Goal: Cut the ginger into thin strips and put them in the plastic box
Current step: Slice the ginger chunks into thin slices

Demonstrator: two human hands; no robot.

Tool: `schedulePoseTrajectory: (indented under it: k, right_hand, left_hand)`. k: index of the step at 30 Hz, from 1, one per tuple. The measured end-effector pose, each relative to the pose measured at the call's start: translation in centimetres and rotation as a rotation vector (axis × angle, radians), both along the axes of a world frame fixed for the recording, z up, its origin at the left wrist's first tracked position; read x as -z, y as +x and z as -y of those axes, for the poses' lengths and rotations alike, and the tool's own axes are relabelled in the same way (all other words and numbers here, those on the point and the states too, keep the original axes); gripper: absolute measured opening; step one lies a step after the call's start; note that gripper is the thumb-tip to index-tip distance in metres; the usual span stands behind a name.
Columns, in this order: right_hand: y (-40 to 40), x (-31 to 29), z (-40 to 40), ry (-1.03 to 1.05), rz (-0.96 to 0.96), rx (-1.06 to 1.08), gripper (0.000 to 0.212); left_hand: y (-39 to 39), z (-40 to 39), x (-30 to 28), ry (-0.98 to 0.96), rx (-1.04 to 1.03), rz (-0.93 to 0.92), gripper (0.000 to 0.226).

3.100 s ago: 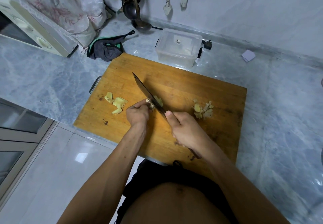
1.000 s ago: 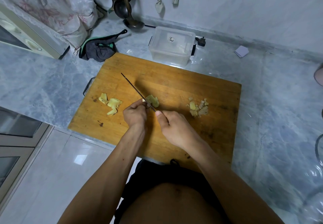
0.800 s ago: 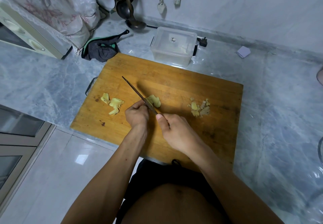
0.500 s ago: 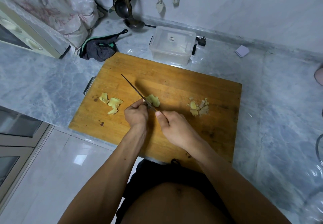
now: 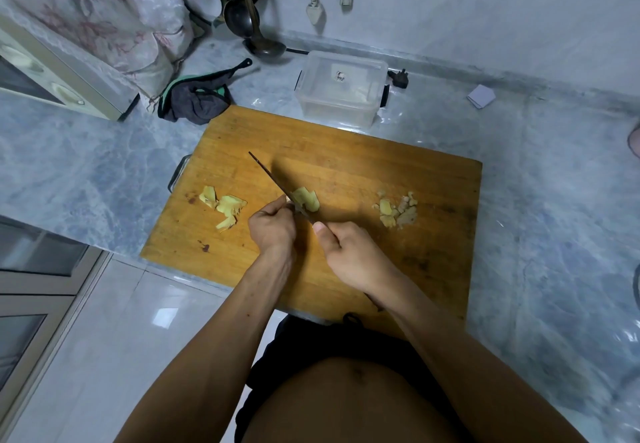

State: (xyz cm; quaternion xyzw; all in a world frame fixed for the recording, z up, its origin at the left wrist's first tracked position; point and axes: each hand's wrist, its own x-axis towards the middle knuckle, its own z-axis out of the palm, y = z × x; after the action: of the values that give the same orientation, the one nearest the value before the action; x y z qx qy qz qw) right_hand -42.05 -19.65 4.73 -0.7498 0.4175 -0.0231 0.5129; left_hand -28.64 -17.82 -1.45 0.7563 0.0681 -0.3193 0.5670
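On the wooden cutting board (image 5: pixel 346 162) my right hand (image 5: pixel 349 252) grips the handle of a knife (image 5: pixel 268 176), its blade edge-on and slanting up to the left. Sliced ginger (image 5: pixel 306 198) lies just right of the blade. My left hand (image 5: pixel 272 226) has its fingers curled over a small ginger piece at the blade, mostly hidden. More ginger pieces (image 5: pixel 223 205) lie at the board's left, and a pile of scraps (image 5: pixel 396 210) at its right. The clear plastic box (image 5: pixel 343 88) stands open behind the board.
A dark cloth (image 5: pixel 195 100) lies at the board's far left corner. Ladles (image 5: pixel 258 37) lean against the wall behind it, near a covered appliance (image 5: pixel 69 72). A black plug (image 5: pixel 400 77) lies right of the box and a folded paper (image 5: pixel 481 96) farther right. The counter's front edge runs under the board.
The knife has gone from tilted with its flat showing to edge-on at the ginger. More slices lie right of the blade than three seconds ago. Both hands stay in place.
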Motion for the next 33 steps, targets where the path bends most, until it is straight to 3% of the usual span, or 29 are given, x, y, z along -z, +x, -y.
schedulePoseTrajectory:
  k: [8, 15, 33]
  right_hand:
    - [-0.2, 0.8, 0.0, -0.025, -0.002, 0.008, 0.045]
    - [-1.1, -0.8, 0.9, 0.113, 0.012, 0.086, 0.048]
    - [-1.9, -2.2, 0.0, 0.009, -0.037, -0.003, 0.053]
  left_hand:
    - [-0.1, -0.6, 0.2, -0.037, 0.019, -0.021, 0.031]
    - [-0.1, -0.6, 0.0, -0.079, -0.030, -0.073, 0.018]
    - [0.0, -0.5, -0.6, -0.132, -0.062, -0.156, 0.023]
